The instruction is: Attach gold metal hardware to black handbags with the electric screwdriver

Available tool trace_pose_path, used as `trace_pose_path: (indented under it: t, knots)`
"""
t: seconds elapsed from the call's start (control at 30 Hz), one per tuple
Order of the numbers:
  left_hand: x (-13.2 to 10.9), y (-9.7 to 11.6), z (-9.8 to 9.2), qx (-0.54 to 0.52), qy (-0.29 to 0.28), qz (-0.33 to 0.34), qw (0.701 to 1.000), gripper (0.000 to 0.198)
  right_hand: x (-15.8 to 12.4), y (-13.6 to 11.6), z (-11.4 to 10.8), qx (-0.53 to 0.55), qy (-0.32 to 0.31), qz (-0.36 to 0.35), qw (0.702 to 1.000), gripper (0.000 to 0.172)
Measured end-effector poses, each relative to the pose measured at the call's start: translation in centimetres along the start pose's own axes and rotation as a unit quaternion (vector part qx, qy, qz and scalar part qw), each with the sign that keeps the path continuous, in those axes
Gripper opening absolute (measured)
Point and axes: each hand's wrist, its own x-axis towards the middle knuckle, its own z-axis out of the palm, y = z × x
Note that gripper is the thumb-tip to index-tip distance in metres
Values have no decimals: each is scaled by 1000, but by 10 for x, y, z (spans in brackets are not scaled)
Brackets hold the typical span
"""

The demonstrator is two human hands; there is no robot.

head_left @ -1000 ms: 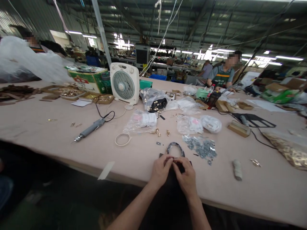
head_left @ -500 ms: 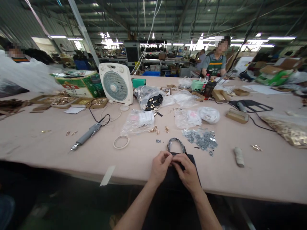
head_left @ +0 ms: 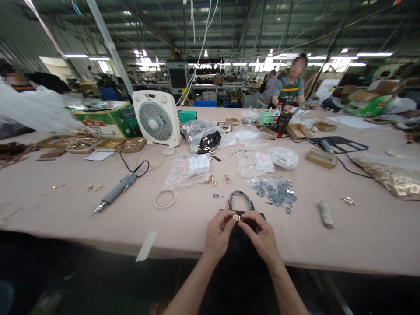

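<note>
At the table's near edge lies a black bag (head_left: 242, 247) with a looped patterned handle (head_left: 240, 199). My left hand (head_left: 219, 233) and my right hand (head_left: 260, 236) rest on top of it, fingertips meeting over a small gold metal fitting (head_left: 236, 217). Both hands pinch that fitting between thumb and fingers. A heap of small grey metal parts (head_left: 274, 190) lies just beyond my right hand, and a few gold fittings (head_left: 211, 179) sit past the handle.
An electric screwdriver (head_left: 113, 195) with its black cord lies left, near a white ring (head_left: 164, 198). Behind stand a white fan (head_left: 156, 118), plastic bags of parts (head_left: 190, 166), trays of gold hardware (head_left: 82, 142). A grey roll (head_left: 326, 214) lies right. A person (head_left: 288, 87) sits across.
The gold fitting now shows between my fingertips; before it was covered. The bag and my hands sit slightly nearer the table edge. The camera view has dipped a little.
</note>
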Motion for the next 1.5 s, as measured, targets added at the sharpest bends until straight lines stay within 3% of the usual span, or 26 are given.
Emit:
trace_pose_path:
  t: [0.3,0.57,0.77,0.9,1.07,1.23,1.5]
  knots:
    - [0,1,0,36,-29,28,999,26,2,-10,-3,-35,2,-40,999,12]
    - [1,-3,4,9,-16,-65,998,38,-2,-15,-4,-77,8,-78,994,10]
    - [3,-1,3,-9,-19,-85,996,40,-6,-8,-1,-113,32,-123,985,9]
    - [3,2,2,-14,-10,-79,997,39,-3,-7,-1,-79,35,-93,992,10]
    - [2,0,2,8,-17,-59,998,36,5,-12,-7,-7,-21,-11,1000,17]
    - [0,-8,2,32,-36,-42,998,33,4,-11,-11,56,-38,36,997,19]
    - [-4,-1,4,89,-60,10,994,21,1,-11,-10,25,-19,54,998,27]
